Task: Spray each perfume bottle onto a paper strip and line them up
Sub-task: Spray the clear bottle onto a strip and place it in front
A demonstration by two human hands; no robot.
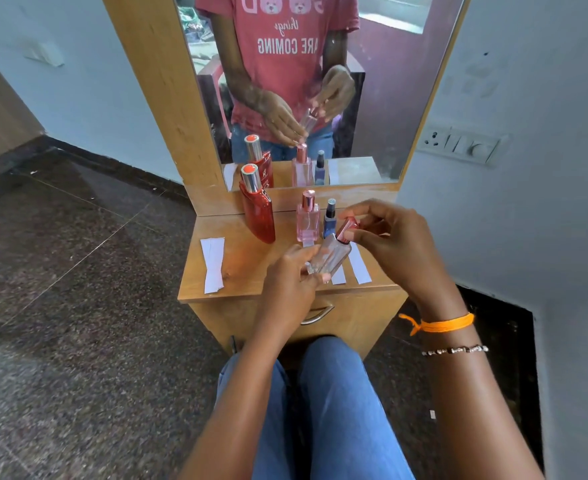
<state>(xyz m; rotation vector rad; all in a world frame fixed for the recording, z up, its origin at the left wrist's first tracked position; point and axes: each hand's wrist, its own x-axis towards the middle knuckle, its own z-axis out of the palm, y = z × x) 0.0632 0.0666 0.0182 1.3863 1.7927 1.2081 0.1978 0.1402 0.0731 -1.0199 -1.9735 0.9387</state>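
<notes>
My left hand [291,284] grips the base of a clear glass perfume bottle [329,257], held tilted above the front of the small wooden table [244,265]. My right hand [389,244] pinches its pink cap [347,229]. Behind stand a tall red bottle [258,211], a pink bottle [308,218] and a small dark blue bottle [329,218]. White paper strips lie on the table: a pair at the left [213,265], and others at the right [360,265], partly hidden by the held bottle.
A mirror [320,81] rises at the back of the table and reflects the bottles and hands. The table has a drawer with a metal handle [318,315]. A wall with a switch plate [462,145] is close on the right. My knees are below the table front.
</notes>
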